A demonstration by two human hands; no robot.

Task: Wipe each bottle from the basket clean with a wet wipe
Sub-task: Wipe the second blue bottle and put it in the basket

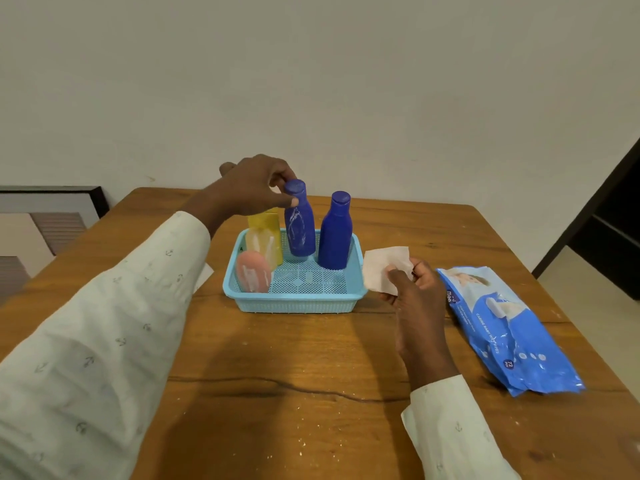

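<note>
Four bottles stand in the blue basket between our hands. Our left hand pinches the neck of one dark blue bottle; our right hand grips a wet wipe, wipes pack just beyond on the tabletop.

Table: varnished wood, visible grain, pale specks. Basket: light-blue perforated plastic, matt. Blue bottles: smooth plastic, slight sheen; one w/ whitish smears. Wipe: thin white nonwoven cloth, matt. Wipes pack: glossy crinkled plastic film. Sleeves: pale woven cloth.
</note>
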